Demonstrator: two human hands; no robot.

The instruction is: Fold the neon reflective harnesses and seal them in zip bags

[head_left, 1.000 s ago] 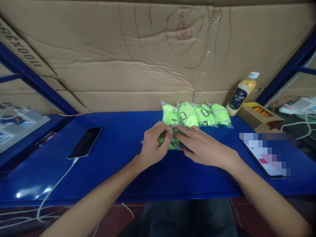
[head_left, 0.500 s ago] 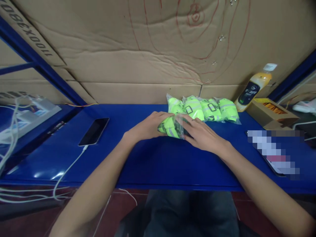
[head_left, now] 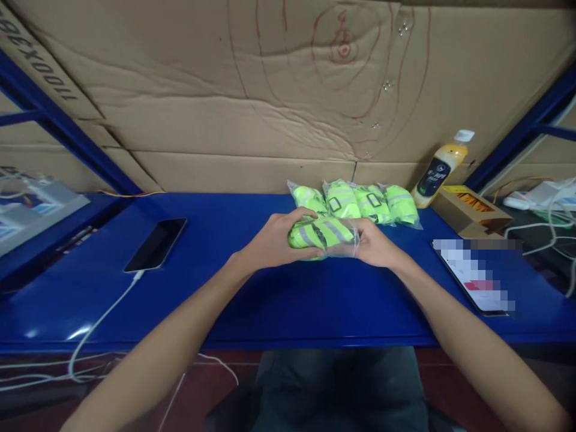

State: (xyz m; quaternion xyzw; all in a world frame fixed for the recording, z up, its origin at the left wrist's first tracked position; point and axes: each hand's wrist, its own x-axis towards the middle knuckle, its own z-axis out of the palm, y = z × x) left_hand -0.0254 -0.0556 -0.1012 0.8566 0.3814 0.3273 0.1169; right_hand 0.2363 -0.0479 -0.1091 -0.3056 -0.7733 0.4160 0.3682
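Both hands hold a clear plastic bag with a rolled neon-green and grey striped item (head_left: 330, 234) above the blue table (head_left: 288, 306). My left hand (head_left: 281, 240) wraps round its left end, thumb on the near side and fingers on the far side. At the bag's right end is my right hand (head_left: 375, 243), its fingers partly hidden behind the plastic. Just beyond, several similar bagged green bundles (head_left: 342, 199) lie in a row against the cardboard; two show a dark rectangular buckle.
A black phone (head_left: 157, 245) on a white cable lies left, another phone (head_left: 472, 282) with a lit screen right. A juice bottle (head_left: 441, 171) and an open cardboard box (head_left: 470, 211) stand back right. Left is a power strip (head_left: 45, 207).
The held bag now shows more of its green stripes. My right hand has moved from over the bag to its right end. The camera view has shifted slightly.
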